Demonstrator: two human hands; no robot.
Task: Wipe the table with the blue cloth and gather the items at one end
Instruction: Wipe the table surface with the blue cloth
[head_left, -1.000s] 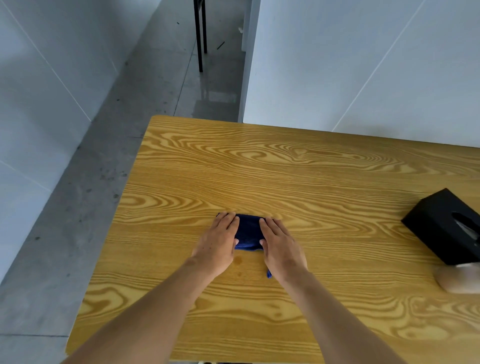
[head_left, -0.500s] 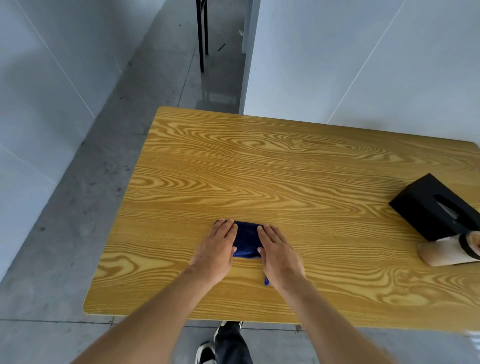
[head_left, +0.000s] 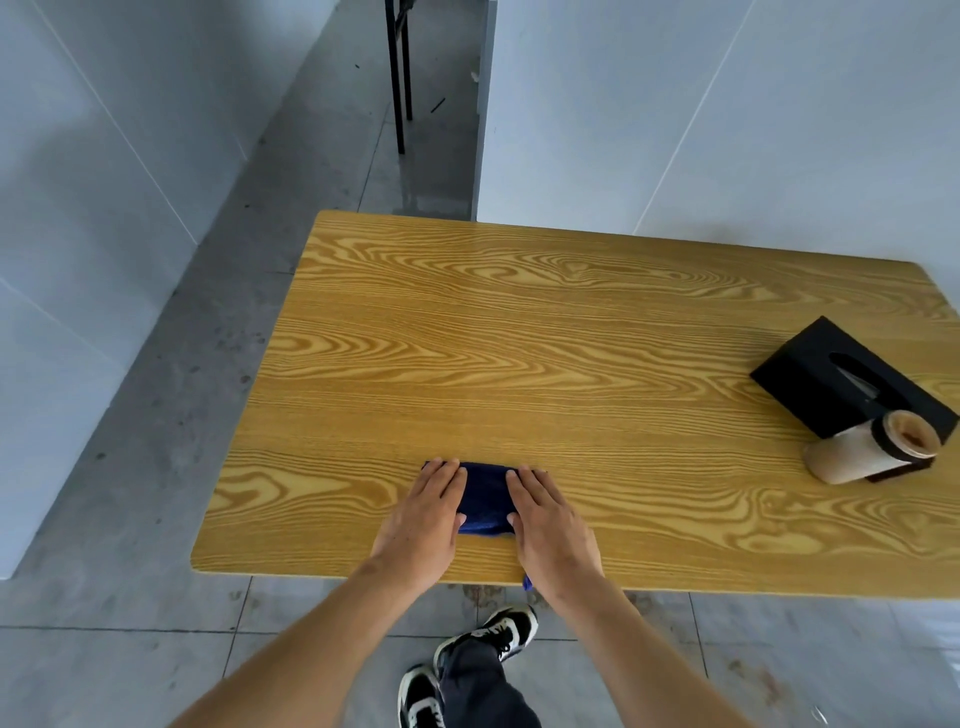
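Lower centre of frame, nearest: left hand (head_left: 423, 525) and right hand (head_left: 550, 527) both flat, palms down, fingers straight, pressing the blue cloth (head_left: 485, 501) onto the table (head_left: 519, 338) close to its near edge. Neither hand is closed round anything; it's a flat press, not a pinch. Cloth is folded into a small pad, mostly showing btwn the two hands, w/ a little blue corner (head_left: 527, 582) poking out under the right wrist at the table edge

Handling, as a judgement: cloth is soft, light, limp, so it won't hold shape if lifted by one corner. On this smooth wood-grain top it should slide easily under flat pressure, prob best driven w/ palms spread over the fold so it doesn't bunch or unroll. To carry it, pinch the whole folded stack, not the loose corner

Further out, right side of frame: a black tissue box (head_left: 852, 384) w/ a beige cup (head_left: 872, 447) lying on its side, touching the box's near corner; a small dark thing under the cup, can't tell what. Rest of the top, centre to upper left, is bare wood
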